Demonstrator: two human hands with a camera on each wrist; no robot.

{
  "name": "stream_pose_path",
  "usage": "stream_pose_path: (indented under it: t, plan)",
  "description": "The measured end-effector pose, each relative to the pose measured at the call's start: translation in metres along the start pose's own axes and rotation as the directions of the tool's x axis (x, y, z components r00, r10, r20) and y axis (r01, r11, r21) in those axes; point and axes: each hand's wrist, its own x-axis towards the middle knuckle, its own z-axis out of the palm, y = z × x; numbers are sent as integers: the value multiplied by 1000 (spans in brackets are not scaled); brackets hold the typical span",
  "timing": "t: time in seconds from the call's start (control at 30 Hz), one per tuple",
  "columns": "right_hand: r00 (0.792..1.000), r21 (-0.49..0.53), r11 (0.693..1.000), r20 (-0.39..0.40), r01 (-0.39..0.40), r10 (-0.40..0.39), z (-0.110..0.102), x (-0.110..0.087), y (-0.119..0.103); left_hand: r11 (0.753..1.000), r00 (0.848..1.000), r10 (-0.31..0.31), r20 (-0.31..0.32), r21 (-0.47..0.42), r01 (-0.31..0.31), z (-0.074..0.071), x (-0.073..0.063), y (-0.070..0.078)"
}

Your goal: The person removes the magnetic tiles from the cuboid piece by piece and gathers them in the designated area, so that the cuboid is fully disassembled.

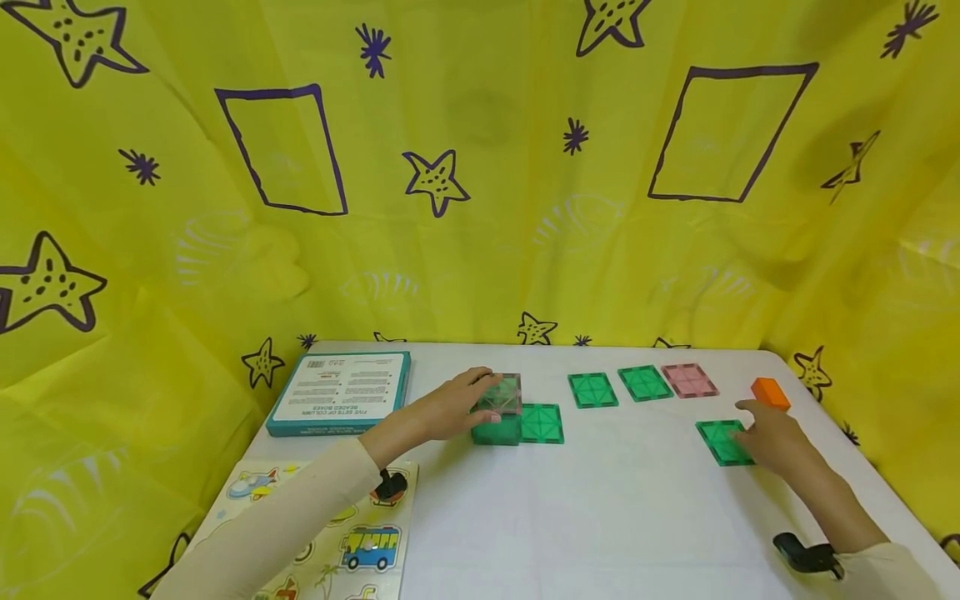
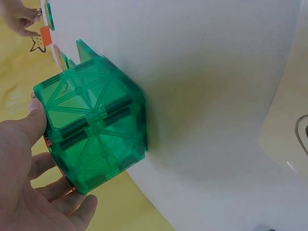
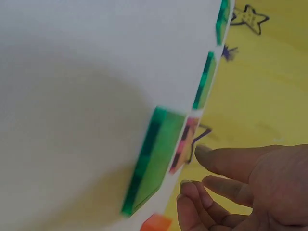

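A box built of translucent green magnetic tiles, with a pinkish-red tile on top, stands on the white table. My left hand grips it from the left, thumb at the near side and fingers across the top and far side. Touching the box's right side is a flat green tile. My right hand hovers by a separate green tile, fingers loosely bent and nothing held. The right wrist view shows a gap between those fingertips and the green tile. Just beyond this hand lies an orange block.
Two green tiles and a red tile lie in a row at the back. A teal-edged box sits back left, with a picture puzzle board in front. A yellow patterned curtain surrounds the table.
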Motion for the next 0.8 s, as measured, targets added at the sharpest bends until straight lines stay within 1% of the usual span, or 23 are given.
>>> stream_pose_path:
  t: [0.03, 0.13, 0.27, 0.4, 0.47, 0.53, 0.6, 0.7, 0.8]
  plan:
    - [1000, -3, 1000, -10, 30, -30, 1, 2, -8, 1000, 1000, 0, -1, 1, 0, 0, 0, 0]
    - [996, 2, 996, 1, 93, -93, 5, 7, -33, 1000, 1000, 5, -4, -1, -5, 0, 0, -1]
    - [983, 56, 982, 29, 181, -182, 16, 15, -71, 1000, 1000, 2, 1, 2, -2, 0, 0, -1]
    - [953, 145, 947, 55, 287, -297, 33, 22, -108, 1000, 1000, -6, 5, 9, 5, 0, -1, -2]
    - [937, 182, 929, 79, 322, -340, 42, 25, -125, 1000, 1000, -7, 5, 10, 7, 1, -1, -2]
    - [922, 199, 917, 107, 346, -371, 52, 30, -140, 1000, 1000, -3, 0, 10, 3, 1, -1, -2]
    - [906, 200, 905, 128, 375, -404, 62, 34, -154, 1000, 1000, -4, 3, 8, 4, 1, 0, -2]
    - [881, 156, 893, 158, 423, -445, 75, 41, -171, 1000, 1000, 2, -2, 2, -2, 1, 0, -1]
    - [871, 106, 890, 184, 443, -455, 85, 47, -184, 1000, 1000, 6, -3, 4, -6, 0, 0, -1]
